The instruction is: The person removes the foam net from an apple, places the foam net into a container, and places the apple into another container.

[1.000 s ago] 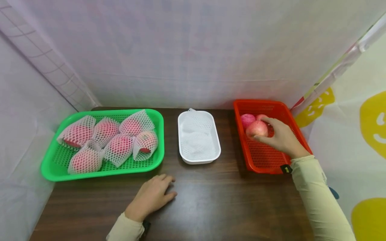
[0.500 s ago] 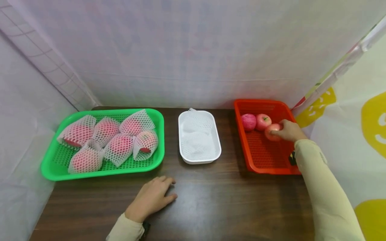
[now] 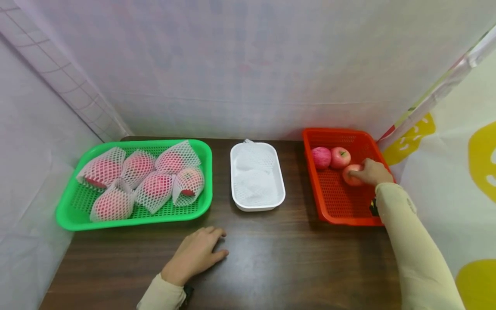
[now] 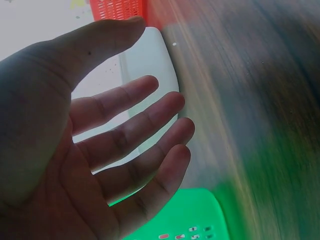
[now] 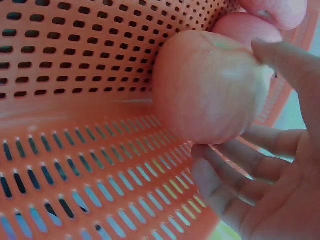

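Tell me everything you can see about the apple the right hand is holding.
The apple is round, unwrapped and pinkish with paler, yellowish patches; its smooth skin catches a soft shine. It is inside the red basket, close to the slotted wall in the right wrist view. The right hand holds it between thumb and fingers. Two other apples lie beside it; I can't tell whether they touch it, or whether it rests on the basket floor.

In the head view we lose the left sleeve [image 3: 160, 295] and right sleeve [image 3: 414, 249] at the lower edge, and the right hand [image 3: 375, 173] hides part of the apple [image 3: 350, 177]. We cannot count the layered white nets [image 3: 253, 183]. The left wrist view crops the green basket [image 4: 180, 215] and red basket [image 4: 117, 7].
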The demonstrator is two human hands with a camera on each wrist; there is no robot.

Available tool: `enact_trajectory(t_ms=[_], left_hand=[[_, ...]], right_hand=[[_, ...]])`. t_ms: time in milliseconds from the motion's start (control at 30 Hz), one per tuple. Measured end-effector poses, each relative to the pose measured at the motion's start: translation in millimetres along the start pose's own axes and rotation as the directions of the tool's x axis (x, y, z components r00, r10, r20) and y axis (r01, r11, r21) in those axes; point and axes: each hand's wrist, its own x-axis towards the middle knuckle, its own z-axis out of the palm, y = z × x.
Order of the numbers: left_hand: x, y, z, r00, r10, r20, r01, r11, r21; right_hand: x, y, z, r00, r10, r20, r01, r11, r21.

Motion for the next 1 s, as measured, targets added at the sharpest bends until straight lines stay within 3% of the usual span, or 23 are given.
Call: enact_trajectory(t_ms=[267,400,533,667,767,900,1000], left_hand=[[1.2,0.5,0.5,1.000,0.010,-0.008,-0.010,1.000,-0.004],[2.2,0.6,0.4,1.000,0.004,-0.002,-0.004,1.000,-0.005],[3.0,0.8,0.1,1.000,0.007,-0.003,-0.007,1.000,-0.008],[4.5,0.9,-0.5,1.000,0.014,-0.005,-0.014,1.000,-0.008],[6.2,0.8,-1.2,1.000,0.013,0.001,-0.013,1.000,-0.003],[7.5,0.8,-2.0,1.000,0.019,0.008,-0.019,1.000,0.003],[7.7,0.6,-2.2,1.000,0.026,0.004,-0.026,1.000,0.005]], right_hand=[[-11.3,-16.2,-10.1,0.994,-0.055,-0.097,0.054,0.999,-0.007],[-24.4,-42.9,-18.6,0.991,-0.071,-0.116,0.074,0.997,0.020],[-44.3,-74.8,-19.8,0.976,-0.113,-0.188,0.120,0.992,0.027],[-69.4,-106.1,-9.2,0.940,-0.191,-0.284,0.204,0.979,0.014],[-87.7,-130.0,6.8,0.891,-0.277,-0.358,0.292,0.956,-0.014],[-112.5,-160.7,33.4,0.812,-0.380,-0.443,0.405,0.913,-0.042],[-132.6,-179.7,51.7,0.776,-0.428,-0.463,0.464,0.885,-0.042]])
